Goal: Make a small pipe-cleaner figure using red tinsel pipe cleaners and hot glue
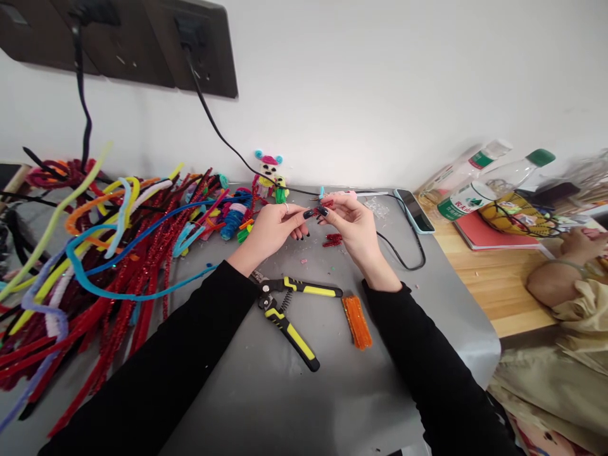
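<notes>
Above the grey table my left hand (280, 228) and my right hand (349, 225) meet fingertip to fingertip, both closed in a pinch. Between them is a short piece of red glittery pipe cleaner (316, 212), mostly covered by my fingers. A small red glittery bundle (332, 240) lies on the table just below my right hand. Under my wrists rest pliers with black and yellow handles (301, 288), the handles spread and the jaws partly behind my left sleeve. To their right is a bundle of short orange pipe cleaners (357, 323).
Many coloured pipe cleaners (142, 272) heap on the left. A pipe-cleaner figure (269, 171) stands by the wall. A black cable (218, 130) runs down to the table near a phone (415, 211). Bottles (468, 199) and a red notebook (494, 233) sit rightward, beside another person's arm (553, 282).
</notes>
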{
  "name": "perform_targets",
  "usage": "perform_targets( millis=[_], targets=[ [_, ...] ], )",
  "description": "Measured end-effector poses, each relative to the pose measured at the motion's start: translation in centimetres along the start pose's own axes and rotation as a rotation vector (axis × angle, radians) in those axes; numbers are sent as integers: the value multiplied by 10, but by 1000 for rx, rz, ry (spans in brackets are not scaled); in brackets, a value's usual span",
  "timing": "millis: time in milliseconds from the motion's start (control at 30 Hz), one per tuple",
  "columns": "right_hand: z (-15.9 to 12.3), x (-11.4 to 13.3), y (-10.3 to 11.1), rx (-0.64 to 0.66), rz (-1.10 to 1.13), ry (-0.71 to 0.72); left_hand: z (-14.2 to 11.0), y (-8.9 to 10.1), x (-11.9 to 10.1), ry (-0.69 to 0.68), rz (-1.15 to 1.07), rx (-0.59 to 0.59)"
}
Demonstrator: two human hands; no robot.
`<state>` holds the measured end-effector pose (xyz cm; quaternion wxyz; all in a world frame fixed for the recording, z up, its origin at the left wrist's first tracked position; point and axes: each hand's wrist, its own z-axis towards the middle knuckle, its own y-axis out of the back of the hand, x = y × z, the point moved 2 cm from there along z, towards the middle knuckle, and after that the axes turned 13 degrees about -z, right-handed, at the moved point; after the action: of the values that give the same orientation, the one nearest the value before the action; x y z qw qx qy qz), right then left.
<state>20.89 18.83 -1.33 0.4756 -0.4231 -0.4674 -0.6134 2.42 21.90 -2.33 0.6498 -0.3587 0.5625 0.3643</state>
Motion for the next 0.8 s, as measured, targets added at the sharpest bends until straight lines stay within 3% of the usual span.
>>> perform_targets(
  millis=[267, 467, 800],
  targets=[
    [2, -5, 2, -28, 27, -25, -3, 2, -3, -209, 212, -148],
    [1, -3, 0, -19, 45, -34, -3, 4, -5, -126, 110, -171],
    [1, -15, 5, -35, 165, -211, -2, 3, 0, -90, 79, -230]
  ],
)
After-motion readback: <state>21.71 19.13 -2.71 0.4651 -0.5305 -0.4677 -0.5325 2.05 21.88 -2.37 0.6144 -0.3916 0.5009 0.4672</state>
